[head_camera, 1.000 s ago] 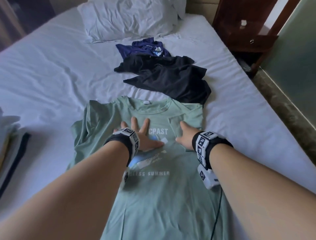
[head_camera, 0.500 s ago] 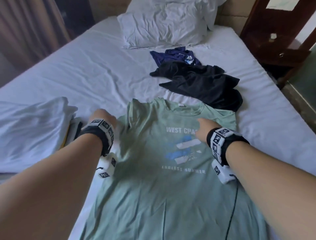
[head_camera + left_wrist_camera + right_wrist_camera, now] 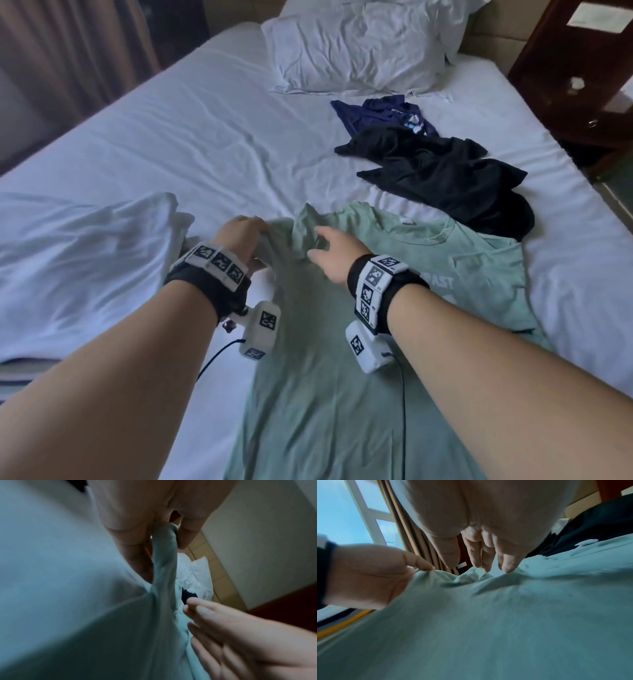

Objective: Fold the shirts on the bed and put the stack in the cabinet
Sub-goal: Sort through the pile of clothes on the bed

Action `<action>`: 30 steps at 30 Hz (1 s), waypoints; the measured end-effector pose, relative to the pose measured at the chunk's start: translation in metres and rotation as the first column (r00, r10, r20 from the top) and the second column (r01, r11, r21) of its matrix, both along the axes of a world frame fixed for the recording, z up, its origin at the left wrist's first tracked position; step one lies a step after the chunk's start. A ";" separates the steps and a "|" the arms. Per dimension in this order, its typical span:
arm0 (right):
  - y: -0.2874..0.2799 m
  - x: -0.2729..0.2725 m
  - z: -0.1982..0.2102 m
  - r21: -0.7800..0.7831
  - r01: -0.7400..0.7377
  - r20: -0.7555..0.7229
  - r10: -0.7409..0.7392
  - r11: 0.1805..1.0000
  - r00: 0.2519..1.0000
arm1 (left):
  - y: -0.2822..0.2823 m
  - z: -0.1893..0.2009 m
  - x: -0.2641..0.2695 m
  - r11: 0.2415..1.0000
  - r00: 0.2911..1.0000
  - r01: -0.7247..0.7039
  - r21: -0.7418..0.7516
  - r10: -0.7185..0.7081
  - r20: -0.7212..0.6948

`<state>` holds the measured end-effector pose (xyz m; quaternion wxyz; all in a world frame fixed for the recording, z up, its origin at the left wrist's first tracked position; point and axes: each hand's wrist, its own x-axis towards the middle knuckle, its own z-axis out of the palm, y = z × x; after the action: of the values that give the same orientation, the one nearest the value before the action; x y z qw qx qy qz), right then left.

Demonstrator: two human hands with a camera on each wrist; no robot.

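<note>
Item: green T-shirt [image 3: 342, 359], lying face up across the near edge of the bed [image 3: 171, 137], collar toward the pillows [image 3: 359, 51], hem running off the near edge of view. Left hand [image 3: 239, 236] is pinching the crumpled left sleeve, thumb and fingers closing on a ridge of green cloth, as the left wrist view is showing plainly. Right hand [image 3: 330, 253] is reaching across to the same bunched shoulder with fingers extended and loose, fingertips [image 3: 508, 566] just touching the fabric and grasping nothing. Black shirt [image 3: 445, 178] is lying unfolded toward the far right edge, its near end overlapping the green collar corner; navy shirt [image 3: 383, 113] is sitting beyond it, just below the pillows. A rumpled white duvet [image 3: 75, 257] is heaped at the left edge. Dark wooden furniture [image 3: 575, 75] is standing off the far right corner; whether it is the cabinet cannot be told. Risks, as judged: tugging the sleeve sideways is likely dragging the whole body askew and wrinkling the smoothed front; a thin pinch is liable to slip; the trailing wrist cables are resting on the cloth and could snag it. Legible print: "AST" on the chest, remainder hidden by the right wrist; white neck label unreadable.
</note>
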<state>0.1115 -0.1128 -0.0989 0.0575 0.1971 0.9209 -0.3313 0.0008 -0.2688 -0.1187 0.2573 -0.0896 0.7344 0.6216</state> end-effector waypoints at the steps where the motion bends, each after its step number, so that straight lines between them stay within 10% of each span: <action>1: -0.006 -0.007 -0.005 0.056 -0.046 0.034 0.044 0.997 0.998 | -0.012 -0.003 -0.001 1.000 1.000 -0.007 -0.006 0.006 -0.029; 8: -0.037 -0.021 -0.033 0.264 -0.207 0.305 0.122 0.942 0.945 | -0.049 -0.032 0.009 0.990 0.952 -0.139 -0.020 0.128 -0.278; 12: -0.021 -0.013 -0.008 -0.155 0.210 -0.053 -0.221 0.965 0.974 | -0.021 0.011 0.039 0.945 0.797 0.327 0.007 -0.272 -0.540; 14: -0.009 -0.001 0.002 -0.514 0.474 -0.039 -0.571 0.715 0.820 | -0.008 0.020 0.046 0.864 0.685 0.491 -0.114 -0.464 -0.562; 17: 0.006 0.015 0.001 -0.718 0.576 0.111 -0.752 0.391 0.650 | 0.004 0.014 0.056 0.839 0.716 0.444 -0.316 -0.544 -0.437; 22: 0.015 0.034 -0.008 -0.119 0.510 -0.074 -0.520 0.852 0.851 | 0.010 -0.025 0.069 0.420 0.511 0.424 -0.803 -0.843 -0.171; 25: 0.010 0.037 -0.021 0.130 0.218 0.016 -0.222 0.967 0.975 | 0.008 -0.028 0.062 0.416 0.507 0.534 -0.736 -0.854 -0.116; 30: 0.013 0.039 -0.050 0.211 -0.035 0.307 -0.033 0.977 0.951 | -0.004 -0.038 0.047 0.420 0.487 0.658 -0.624 -0.871 -0.073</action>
<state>0.1510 -0.0995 -0.1485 0.1791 0.2510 0.9310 -0.1953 0.0476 -0.2725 -0.1569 0.3317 0.3229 0.8612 0.2096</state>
